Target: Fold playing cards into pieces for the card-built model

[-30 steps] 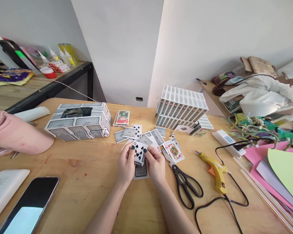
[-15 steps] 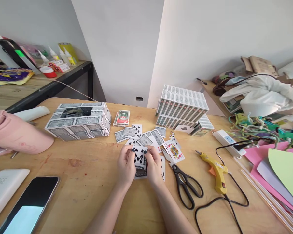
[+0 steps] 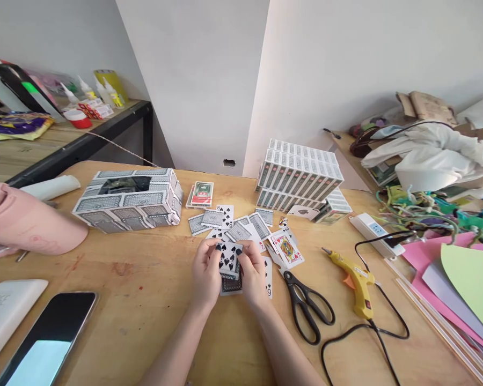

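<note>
A spade playing card point(image 3: 228, 259) is held between both hands, its near edge showing a patterned strip. My left hand point(image 3: 207, 272) pinches its left side and my right hand point(image 3: 253, 272) pinches its right side, thumbs on top. Below it a card with a dark patterned back point(image 3: 231, 286) lies on the table. Loose cards are spread just beyond the hands, among them a grey-backed card point(image 3: 239, 231) and a face card point(image 3: 288, 249). Black scissors point(image 3: 306, 305) lie right of my right hand.
A card-covered box point(image 3: 129, 198) stands at the left, near a pink bottle point(image 3: 36, 217) and a phone point(image 3: 50, 338). Stacked card packs point(image 3: 300, 177) stand at the back. To the right are a yellow glue gun point(image 3: 358, 281), its cable and a power strip point(image 3: 376, 236).
The held card has tilted slightly, and its patterned near edge has changed angle. Both hands keep their hold in nearly the same place. The view has shifted very slightly.
</note>
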Motion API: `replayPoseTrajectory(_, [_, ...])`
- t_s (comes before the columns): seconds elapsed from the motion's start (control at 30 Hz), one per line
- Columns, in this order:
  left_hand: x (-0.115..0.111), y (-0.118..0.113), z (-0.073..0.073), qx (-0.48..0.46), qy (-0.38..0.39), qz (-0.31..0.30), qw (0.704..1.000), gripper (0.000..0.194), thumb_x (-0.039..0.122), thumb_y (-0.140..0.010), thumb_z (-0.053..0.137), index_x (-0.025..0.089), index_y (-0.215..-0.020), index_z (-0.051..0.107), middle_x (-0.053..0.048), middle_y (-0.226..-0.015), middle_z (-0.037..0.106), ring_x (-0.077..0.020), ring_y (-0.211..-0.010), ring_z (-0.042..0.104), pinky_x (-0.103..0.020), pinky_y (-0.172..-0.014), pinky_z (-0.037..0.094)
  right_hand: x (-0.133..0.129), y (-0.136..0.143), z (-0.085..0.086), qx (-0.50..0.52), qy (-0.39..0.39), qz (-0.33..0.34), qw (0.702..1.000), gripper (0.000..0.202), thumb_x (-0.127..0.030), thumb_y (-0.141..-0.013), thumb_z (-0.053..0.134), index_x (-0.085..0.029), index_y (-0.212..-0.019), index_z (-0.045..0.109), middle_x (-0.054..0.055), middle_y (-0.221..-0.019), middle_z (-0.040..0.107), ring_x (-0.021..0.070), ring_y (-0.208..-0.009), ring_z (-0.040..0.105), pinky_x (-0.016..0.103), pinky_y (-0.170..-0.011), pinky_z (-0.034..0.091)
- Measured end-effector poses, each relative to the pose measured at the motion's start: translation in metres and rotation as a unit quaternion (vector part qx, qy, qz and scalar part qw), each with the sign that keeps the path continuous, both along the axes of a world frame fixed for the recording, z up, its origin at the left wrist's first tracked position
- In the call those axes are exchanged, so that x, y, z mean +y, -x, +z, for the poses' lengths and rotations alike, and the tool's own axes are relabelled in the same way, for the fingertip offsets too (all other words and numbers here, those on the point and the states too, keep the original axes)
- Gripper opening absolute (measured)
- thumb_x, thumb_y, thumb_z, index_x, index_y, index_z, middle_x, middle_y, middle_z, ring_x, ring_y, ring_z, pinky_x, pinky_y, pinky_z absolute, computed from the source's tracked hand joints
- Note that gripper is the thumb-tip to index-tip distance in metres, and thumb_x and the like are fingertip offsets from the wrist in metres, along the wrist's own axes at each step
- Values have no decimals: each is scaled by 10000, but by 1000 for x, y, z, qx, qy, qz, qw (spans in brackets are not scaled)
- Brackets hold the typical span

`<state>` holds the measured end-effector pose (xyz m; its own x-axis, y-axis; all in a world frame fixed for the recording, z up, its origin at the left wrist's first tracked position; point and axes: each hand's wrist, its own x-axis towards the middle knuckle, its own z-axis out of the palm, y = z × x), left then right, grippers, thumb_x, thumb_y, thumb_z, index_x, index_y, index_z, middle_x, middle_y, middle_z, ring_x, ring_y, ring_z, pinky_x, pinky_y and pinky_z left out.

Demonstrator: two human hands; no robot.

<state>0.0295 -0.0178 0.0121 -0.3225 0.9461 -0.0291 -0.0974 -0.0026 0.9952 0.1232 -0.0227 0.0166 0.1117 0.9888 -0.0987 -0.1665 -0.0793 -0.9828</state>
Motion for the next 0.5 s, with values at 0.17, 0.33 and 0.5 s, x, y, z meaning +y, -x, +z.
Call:
replayPoseTrajectory(0.17, [0,0,1,-9,3,-19,1000,126,251,-753,501,202,-857,551,20,-730,581,-133,-657,556,-218,-562,446,1,-1,0,-10,-8,-11,1000,104,-269,-744,463,-220,-785,545,-42,-646,468,132,-599,406,231,-584,353])
replayPoseTrajectory(0.33, [1,-1,3,-35,6,-41,999,107,253,-754,504,198,-842,531,35,-670,553,-115,-586,520,-203,-520,428,1,-1,0,2,-6,-14,1000,97,-277,-756,472,-226,-804,539,-41,-666,485,132,-596,409,231,-575,355])
replayPoseTrajectory(0.5, [1,-2,3,-24,12,-42,999,120,274,-784,480,199,-863,532,22,-714,583,-134,-626,546,-219,-542,435,1,0,-1,17,0,-5,1000,95,-288,-764,476,-228,-824,521,-47,-657,470,128,-580,397,231,-556,348])
